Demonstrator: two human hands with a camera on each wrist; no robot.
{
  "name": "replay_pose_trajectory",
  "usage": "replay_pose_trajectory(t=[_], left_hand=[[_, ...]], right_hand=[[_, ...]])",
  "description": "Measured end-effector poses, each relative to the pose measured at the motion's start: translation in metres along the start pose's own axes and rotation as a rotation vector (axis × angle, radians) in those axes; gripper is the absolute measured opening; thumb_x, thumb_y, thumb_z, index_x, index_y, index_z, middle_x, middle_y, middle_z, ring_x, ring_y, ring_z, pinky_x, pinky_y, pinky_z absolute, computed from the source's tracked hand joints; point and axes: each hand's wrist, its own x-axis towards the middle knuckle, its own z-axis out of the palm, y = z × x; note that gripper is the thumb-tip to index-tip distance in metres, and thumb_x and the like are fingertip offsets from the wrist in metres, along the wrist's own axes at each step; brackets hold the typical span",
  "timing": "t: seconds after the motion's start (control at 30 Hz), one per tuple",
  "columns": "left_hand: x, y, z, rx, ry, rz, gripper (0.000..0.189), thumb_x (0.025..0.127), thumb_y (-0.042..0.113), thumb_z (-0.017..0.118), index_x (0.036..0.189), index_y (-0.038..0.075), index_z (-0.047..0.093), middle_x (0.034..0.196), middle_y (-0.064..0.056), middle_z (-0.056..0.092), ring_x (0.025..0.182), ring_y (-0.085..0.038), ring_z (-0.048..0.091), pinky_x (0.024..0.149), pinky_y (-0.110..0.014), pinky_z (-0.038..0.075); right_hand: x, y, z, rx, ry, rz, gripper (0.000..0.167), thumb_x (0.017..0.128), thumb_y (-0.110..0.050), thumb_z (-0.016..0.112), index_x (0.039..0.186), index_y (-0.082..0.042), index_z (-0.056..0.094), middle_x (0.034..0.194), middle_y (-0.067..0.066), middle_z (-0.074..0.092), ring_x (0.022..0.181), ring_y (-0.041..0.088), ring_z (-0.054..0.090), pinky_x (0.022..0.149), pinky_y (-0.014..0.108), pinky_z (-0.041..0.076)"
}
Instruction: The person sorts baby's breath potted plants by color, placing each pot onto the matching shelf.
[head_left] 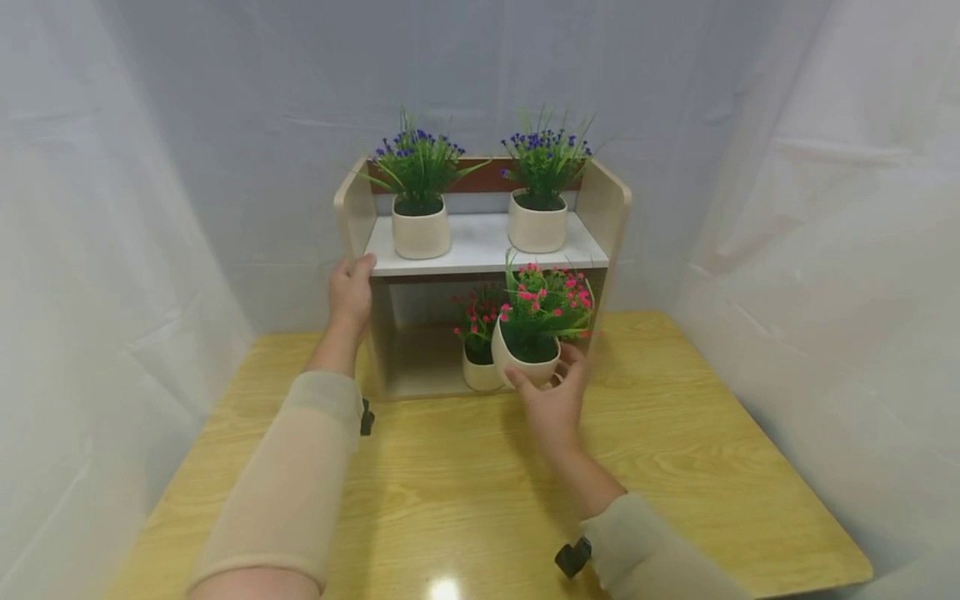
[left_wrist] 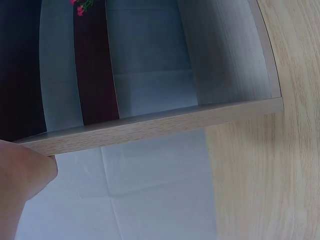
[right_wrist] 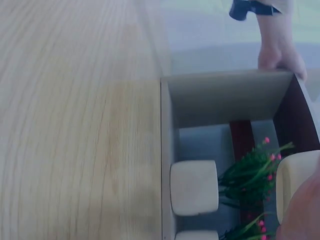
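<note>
My right hand (head_left: 555,408) holds a white flowerpot with pink flowers (head_left: 531,337) by its lower part, thumb on one side and fingers on the other. The pot is raised and tilted in front of the small shelf unit's right half. At the unit's left side panel (left_wrist: 150,131), my left hand (head_left: 350,296) grips the edge near the white upper board (head_left: 478,242). Behind the held pot, another pink-flowered pot (head_left: 482,372) stands in the lower compartment. The right wrist view shows a further white pot (right_wrist: 197,235) beside it, partly cut off.
Two white pots with purple flowers stand on the upper board, one at left (head_left: 422,233) and one at right (head_left: 537,227). The unit rests on a yellow wooden table (head_left: 450,492). White sheets (head_left: 817,208) hang around the table.
</note>
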Motion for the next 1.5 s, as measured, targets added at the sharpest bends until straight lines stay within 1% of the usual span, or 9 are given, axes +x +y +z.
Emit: replay_pose_trajectory(t=[0.3,0.4,0.6,0.83,0.93,1.13,1.23,1.33,1.5], left_hand=[[0.001,-0.001,0.0,-0.011,-0.008,0.003,0.063,0.11,0.046,0.051,0.156,0.003,0.049,0.168,-0.015,0.046,0.157,-0.028,0.039,0.138,-0.043,0.023],[0.001,0.0,0.0,-0.014,-0.009,-0.004,0.064,0.11,0.046,0.051,0.157,0.003,0.048,0.169,-0.014,0.045,0.158,-0.027,0.037,0.138,-0.043,0.022],[0.0,0.002,-0.001,0.002,-0.008,-0.011,0.064,0.11,0.048,0.051,0.157,0.005,0.048,0.168,-0.014,0.045,0.158,-0.028,0.038,0.138,-0.045,0.022],[-0.001,0.002,-0.001,-0.011,-0.005,0.0,0.061,0.11,0.045,0.051,0.156,0.004,0.05,0.165,-0.015,0.049,0.155,-0.029,0.04,0.137,-0.045,0.024],[-0.001,0.001,-0.001,-0.022,0.003,0.01,0.06,0.11,0.043,0.053,0.155,0.004,0.051,0.163,-0.016,0.05,0.153,-0.029,0.042,0.136,-0.045,0.026],[0.0,-0.003,-0.001,-0.032,0.002,0.016,0.059,0.109,0.042,0.054,0.154,0.005,0.053,0.163,-0.016,0.051,0.152,-0.03,0.043,0.135,-0.047,0.027],[0.0,-0.004,-0.001,-0.032,-0.003,0.01,0.061,0.109,0.044,0.055,0.155,0.006,0.052,0.165,-0.015,0.049,0.154,-0.031,0.042,0.136,-0.048,0.026],[-0.001,-0.003,-0.001,-0.022,-0.005,0.01,0.062,0.108,0.046,0.055,0.156,0.007,0.051,0.165,-0.015,0.049,0.155,-0.031,0.042,0.136,-0.049,0.026],[-0.003,0.0,-0.001,-0.011,0.001,0.028,0.06,0.108,0.045,0.055,0.154,0.006,0.053,0.163,-0.016,0.051,0.154,-0.033,0.043,0.136,-0.051,0.026]], right_hand=[[-0.012,0.0,0.017,-0.014,-0.048,-0.03,0.084,0.08,-0.006,0.095,0.147,-0.005,0.044,0.149,0.015,0.05,0.137,0.036,0.054,0.12,0.051,0.047],[-0.019,0.001,0.022,-0.014,-0.086,-0.043,0.084,0.08,-0.007,0.096,0.147,-0.004,0.045,0.149,0.016,0.049,0.137,0.036,0.054,0.121,0.051,0.047],[-0.035,0.004,0.033,0.003,-0.196,-0.056,0.089,0.081,-0.009,0.096,0.151,-0.004,0.041,0.152,0.018,0.047,0.143,0.038,0.052,0.126,0.053,0.044],[-0.043,0.013,0.048,-0.017,-0.273,-0.055,0.088,0.078,-0.008,0.097,0.149,-0.003,0.045,0.147,0.019,0.051,0.137,0.036,0.054,0.125,0.054,0.045],[-0.045,0.018,0.054,-0.039,-0.301,-0.058,0.087,0.077,-0.008,0.098,0.148,-0.003,0.047,0.146,0.019,0.053,0.135,0.034,0.055,0.124,0.053,0.046],[-0.044,0.029,0.064,-0.062,-0.352,-0.033,0.086,0.079,-0.01,0.097,0.149,-0.002,0.047,0.147,0.02,0.051,0.135,0.037,0.056,0.124,0.053,0.047],[-0.043,0.037,0.069,-0.106,-0.375,-0.019,0.088,0.08,-0.013,0.097,0.152,-0.004,0.046,0.15,0.017,0.053,0.136,0.035,0.057,0.123,0.052,0.048],[-0.04,0.045,0.073,-0.158,-0.394,-0.023,0.09,0.082,-0.015,0.097,0.155,-0.005,0.045,0.151,0.015,0.054,0.136,0.034,0.058,0.12,0.051,0.05],[-0.033,0.057,0.079,-0.224,-0.405,-0.028,0.09,0.084,-0.017,0.096,0.156,-0.003,0.044,0.152,0.017,0.054,0.136,0.036,0.058,0.119,0.052,0.051]])
